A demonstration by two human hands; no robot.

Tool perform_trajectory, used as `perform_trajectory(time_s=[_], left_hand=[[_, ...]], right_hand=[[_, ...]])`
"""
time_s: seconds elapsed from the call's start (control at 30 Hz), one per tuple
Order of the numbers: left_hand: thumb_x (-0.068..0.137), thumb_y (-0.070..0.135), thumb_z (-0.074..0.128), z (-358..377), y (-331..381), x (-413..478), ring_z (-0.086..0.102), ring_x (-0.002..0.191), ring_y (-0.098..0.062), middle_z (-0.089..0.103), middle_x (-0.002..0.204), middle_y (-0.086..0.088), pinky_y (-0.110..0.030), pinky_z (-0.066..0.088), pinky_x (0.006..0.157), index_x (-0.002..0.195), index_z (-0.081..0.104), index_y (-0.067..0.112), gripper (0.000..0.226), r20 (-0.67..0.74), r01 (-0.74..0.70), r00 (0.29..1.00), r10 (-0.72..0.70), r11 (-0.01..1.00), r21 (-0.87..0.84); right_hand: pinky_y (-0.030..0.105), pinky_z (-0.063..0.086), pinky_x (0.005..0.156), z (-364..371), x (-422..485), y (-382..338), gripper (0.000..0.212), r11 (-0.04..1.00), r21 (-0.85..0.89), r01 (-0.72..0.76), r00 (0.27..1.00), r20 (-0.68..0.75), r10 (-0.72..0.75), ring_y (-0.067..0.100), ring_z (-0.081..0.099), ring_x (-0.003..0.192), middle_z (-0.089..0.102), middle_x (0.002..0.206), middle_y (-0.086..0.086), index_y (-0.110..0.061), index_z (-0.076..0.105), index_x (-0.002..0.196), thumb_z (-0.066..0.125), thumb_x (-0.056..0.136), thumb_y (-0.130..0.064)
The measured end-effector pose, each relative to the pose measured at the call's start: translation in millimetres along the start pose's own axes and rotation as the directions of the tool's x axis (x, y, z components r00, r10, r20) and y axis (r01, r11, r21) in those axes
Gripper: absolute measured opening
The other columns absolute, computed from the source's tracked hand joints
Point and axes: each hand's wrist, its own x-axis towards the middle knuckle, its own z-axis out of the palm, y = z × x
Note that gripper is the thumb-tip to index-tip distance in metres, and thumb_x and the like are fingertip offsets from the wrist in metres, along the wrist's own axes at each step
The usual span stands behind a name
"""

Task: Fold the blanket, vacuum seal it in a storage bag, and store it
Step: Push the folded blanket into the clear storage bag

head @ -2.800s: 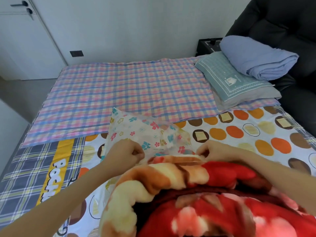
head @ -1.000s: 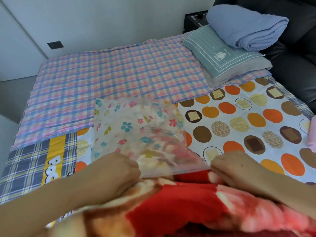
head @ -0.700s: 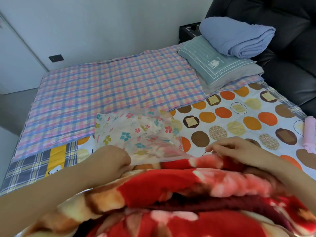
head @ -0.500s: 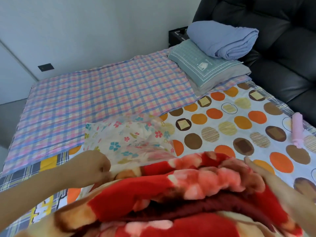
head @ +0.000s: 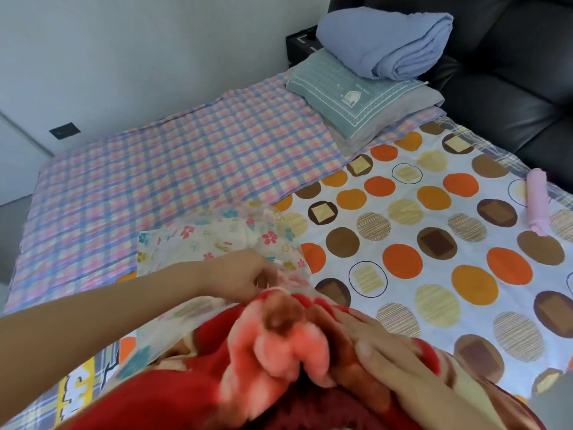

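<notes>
1. I view a bed covered by a spotted sheet (head: 434,249), white with orange, brown and yellow ovals. It fills the right and centre of the head view.
2. A checked cloth (head: 170,181) in pink, blue and yellow lies flat over the far left part of the bed.
3. A black sofa (head: 511,88) stands against the bed's far right edge.
4. The blanket (head: 186,398), red plush with pink and cream patches, is bunched at the near edge, closest to the camera. Its front end points at the storage bag.
5. The storage bag (head: 217,240), clear film printed with small flowers, lies on the bed just beyond the blanket. Film also covers part of the blanket's left side. I cannot tell how far the blanket sits inside.
6. A folded blue cover (head: 387,41) rests on a grey-green pillow (head: 356,97) at the far corner.
7. The left hand (head: 245,274) has curled fingers and pinches the bag's edge where it meets the blanket.
8. The right hand (head: 384,352) lies flat, fingers straight, pressing on top of the blanket.
9. A pink cylinder (head: 538,200) lies on the sheet at the right edge, well apart from both hands.
</notes>
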Motion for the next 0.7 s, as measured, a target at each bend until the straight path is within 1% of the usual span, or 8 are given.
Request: perform_trajectory(time_s=[0.07, 0.23, 0.3, 0.37, 0.47, 0.53, 0.57, 0.7], left_hand=[[0.082, 0.016, 0.064, 3, 3, 4, 0.049, 0.061, -0.003, 0.069, 0.082, -0.005, -0.007, 0.033, 0.057, 0.088, 0.071, 0.007, 0.013, -0.044, 0.03, 0.999, -0.032, 0.999, -0.028], [0.079, 0.011, 0.065, 6, 26, 5, 0.051, 0.055, 0.003, 0.051, 0.053, 0.013, -0.022, 0.036, 0.061, 0.058, 0.06, 0.012, 0.022, -0.293, 0.211, 0.92, -0.259, 0.959, -0.187], [0.08, 0.015, 0.064, 12, 39, 1, 0.051, 0.064, -0.002, 0.055, 0.059, 0.01, -0.024, 0.032, 0.064, 0.054, 0.052, 0.024, 0.029, -0.392, 0.335, 0.834, -0.388, 0.921, -0.2], [0.084, 0.022, 0.059, 22, 46, -4, 0.054, 0.077, -0.013, 0.06, 0.072, 0.007, -0.026, 0.028, 0.065, 0.063, 0.055, 0.024, 0.021, -0.452, 0.408, 0.784, -0.425, 0.902, -0.14], [0.08, 0.026, 0.049, 41, 54, -19, 0.058, 0.068, -0.018, 0.062, 0.068, 0.003, -0.026, 0.029, 0.058, 0.068, 0.059, 0.018, 0.017, -0.543, 0.361, 0.785, -0.298, 0.932, 0.011], [0.069, 0.029, 0.044, 48, 60, -28, 0.055, 0.049, -0.017, 0.055, 0.053, 0.004, -0.023, 0.032, 0.044, 0.056, 0.053, 0.019, 0.019, -0.562, 0.306, 0.807, -0.183, 0.943, 0.134], [0.067, 0.031, 0.041, 51, 63, -31, 0.052, 0.045, -0.015, 0.052, 0.05, 0.005, -0.02, 0.032, 0.04, 0.053, 0.052, 0.021, 0.02, -0.567, 0.299, 0.811, -0.143, 0.935, 0.192], [0.066, 0.031, 0.04, 58, 66, -37, 0.051, 0.045, -0.016, 0.05, 0.05, 0.006, -0.018, 0.033, 0.039, 0.051, 0.049, 0.021, 0.02, -0.575, 0.273, 0.813, -0.095, 0.934, 0.232]], right_hand=[[0.023, 0.007, 0.114, 5, 9, 7, 0.047, 0.984, -0.176, -0.03, 0.993, 0.111, 0.05, -0.003, 0.013, 0.142, 0.021, 0.149, -0.031, -0.057, 0.022, 0.14, 0.016, 0.094, -0.062], [0.034, 0.01, 0.116, 27, 27, 38, 0.073, 0.873, -0.482, -0.072, 0.975, 0.153, 0.164, -0.01, 0.017, 0.137, 0.03, 0.15, -0.021, -0.034, 0.043, 0.14, -0.001, 0.089, -0.063], [0.037, 0.019, 0.113, 37, 37, 45, 0.077, 0.81, -0.583, -0.068, 0.975, 0.135, 0.179, -0.003, 0.03, 0.135, 0.041, 0.146, -0.015, -0.029, 0.054, 0.131, -0.005, 0.09, -0.057], [0.042, 0.04, 0.101, 49, 39, 49, 0.076, 0.731, -0.678, -0.073, 0.991, 0.031, 0.128, 0.006, 0.05, 0.123, 0.059, 0.13, -0.006, -0.023, 0.067, 0.115, -0.002, 0.096, -0.051], [0.024, 0.051, 0.082, 46, 28, 52, 0.036, 0.811, -0.578, -0.092, 0.959, -0.269, -0.083, 0.003, 0.064, 0.098, 0.071, 0.104, -0.013, -0.028, 0.071, 0.099, 0.038, 0.096, -0.042], [0.017, 0.049, 0.077, 28, 21, 49, 0.019, 0.896, -0.406, -0.18, 0.858, -0.511, -0.059, -0.002, 0.064, 0.085, 0.069, 0.094, -0.018, -0.03, 0.069, 0.091, 0.058, 0.08, -0.04], [0.021, 0.05, 0.075, 17, 20, 48, 0.022, 0.887, -0.385, -0.256, 0.827, -0.563, -0.005, 0.001, 0.063, 0.081, 0.069, 0.088, -0.015, -0.029, 0.067, 0.088, 0.06, 0.074, -0.044], [0.029, 0.042, 0.069, -16, 41, 54, 0.051, 0.545, -0.718, -0.434, 0.901, -0.328, 0.284, 0.011, 0.054, 0.08, 0.058, 0.08, -0.011, -0.029, 0.056, 0.088, 0.048, 0.068, -0.075]])
